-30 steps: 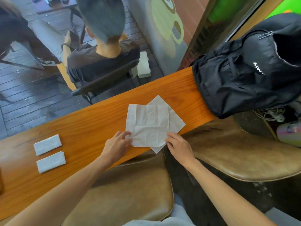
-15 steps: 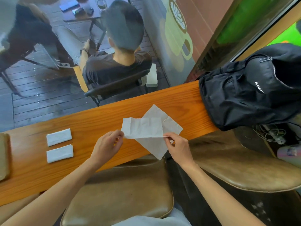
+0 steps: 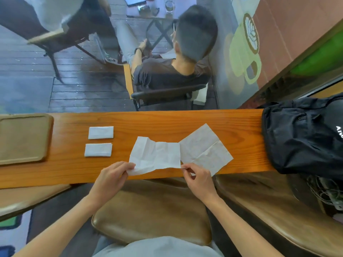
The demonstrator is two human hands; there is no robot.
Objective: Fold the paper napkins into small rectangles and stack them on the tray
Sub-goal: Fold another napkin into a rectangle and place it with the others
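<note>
Head view: your left hand (image 3: 113, 176) and right hand (image 3: 197, 176) each pinch a near corner of a creased, half-lifted napkin (image 3: 156, 156) at worktop (image 3: 185, 119) centre. Another unfolded napkin (image 3: 204, 147) lies at 3 o'clock. Two folded rectangles (image 3: 100, 141) wait at 9 o'clock; the tray (image 3: 48, 138) beyond holds none, so folding and all stacking remain.
</note>
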